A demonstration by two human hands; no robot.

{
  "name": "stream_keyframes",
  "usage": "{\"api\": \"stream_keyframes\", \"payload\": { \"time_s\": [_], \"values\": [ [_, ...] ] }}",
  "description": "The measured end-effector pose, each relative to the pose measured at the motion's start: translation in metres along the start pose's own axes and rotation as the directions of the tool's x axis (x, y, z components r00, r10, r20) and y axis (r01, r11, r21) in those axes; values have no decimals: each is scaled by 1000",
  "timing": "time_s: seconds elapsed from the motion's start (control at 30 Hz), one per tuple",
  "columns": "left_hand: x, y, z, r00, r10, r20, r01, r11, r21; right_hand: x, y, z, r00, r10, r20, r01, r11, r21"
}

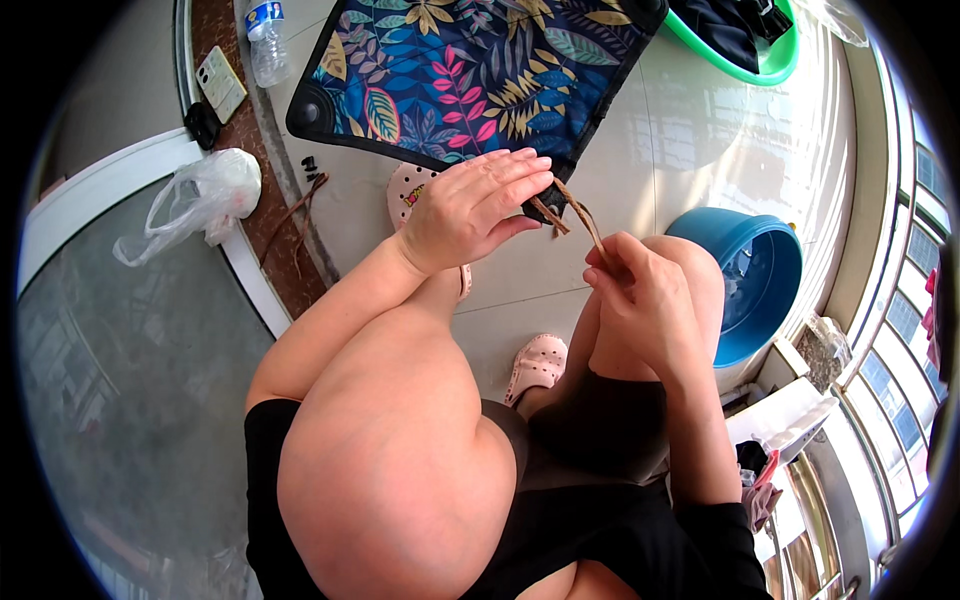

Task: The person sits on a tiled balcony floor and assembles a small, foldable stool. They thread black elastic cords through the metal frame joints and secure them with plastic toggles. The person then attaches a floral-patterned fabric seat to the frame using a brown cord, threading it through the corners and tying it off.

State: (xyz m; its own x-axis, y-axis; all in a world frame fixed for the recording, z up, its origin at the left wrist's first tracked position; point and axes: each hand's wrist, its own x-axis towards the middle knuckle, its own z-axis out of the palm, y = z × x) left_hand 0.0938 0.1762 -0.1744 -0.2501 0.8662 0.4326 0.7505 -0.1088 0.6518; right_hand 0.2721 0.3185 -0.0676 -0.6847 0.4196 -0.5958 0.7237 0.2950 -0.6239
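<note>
The left hand [470,208] hides the near corner of the leaf-print mat [470,70] and the cord's [572,215] end. The green basin [775,60] is cut off at the top edge.

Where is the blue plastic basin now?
In the head view, the blue basin stands on the tiled floor at the person's right, just beyond the right hand.

Pale tiled floor [690,130] carried a blue basin [760,285], a green tub [775,60] at the top edge and two pink clogs [535,365]. On the brown sill strip [285,260] lay a clear plastic bottle [267,42], a white plastic bag [200,195], a phone [221,83] and loose brown cords [295,215].
</note>
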Motion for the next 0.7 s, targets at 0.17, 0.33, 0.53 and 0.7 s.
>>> {"api": "stream_keyframes", "payload": {
  "time_s": [0.17, 0.33, 0.53, 0.7],
  "values": [
    [0, -1, 0, 1000, 23, 3, -23, 1000, 17, -19, -23, -51, 982, -172, 75, 159, 975, 154],
    [0, 0, 1, 1000, 22, -2, -22, 999, 29, -25, -16, -77, 975, -218, 41, 155, 804, 574],
    [-1, -1, 1, 1000, 19, -15, -19, 1000, 6, -35, -4, -103, 897, -441, 35, 307, 675, 671],
    [-3, -2, 1, 999, 31, -9, -31, 999, 17, -42, 1, -128, 844, -537, 9, 418, 667, 617]
  ]
}}
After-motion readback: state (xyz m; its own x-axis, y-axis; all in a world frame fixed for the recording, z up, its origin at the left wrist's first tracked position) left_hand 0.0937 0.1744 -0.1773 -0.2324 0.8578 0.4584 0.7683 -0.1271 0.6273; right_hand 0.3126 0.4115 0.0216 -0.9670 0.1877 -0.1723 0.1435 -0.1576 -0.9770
